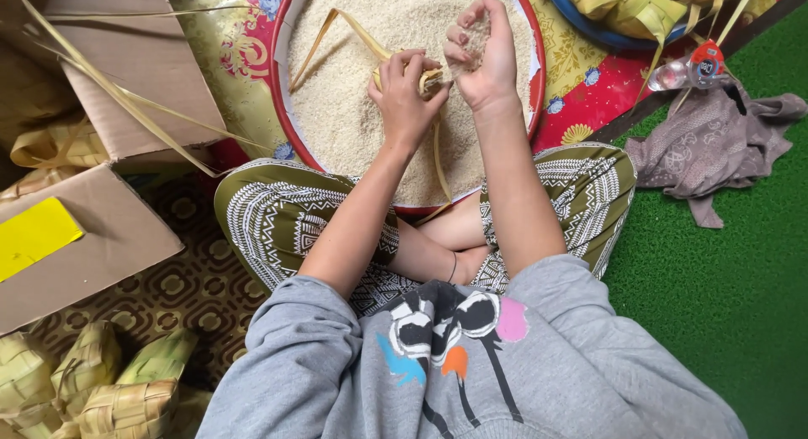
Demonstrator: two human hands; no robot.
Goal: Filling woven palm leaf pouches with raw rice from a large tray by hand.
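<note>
Over the rice tray (282,85), left hand (404,98) grips a woven leaf pouch (429,79), right hand (484,56) cupped holding rice; filling underway, finished pouches (101,388) lie bottom-left.

Soft even daylight, faint shadows, sharp focus

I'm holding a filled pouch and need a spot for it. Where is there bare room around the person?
The green mat is bare right of the knee, below the crumpled cloth. A smaller patch of patterned floor lies between the cardboard box and the woven pouches. The rice tray is crowded: both hands work there.
</note>
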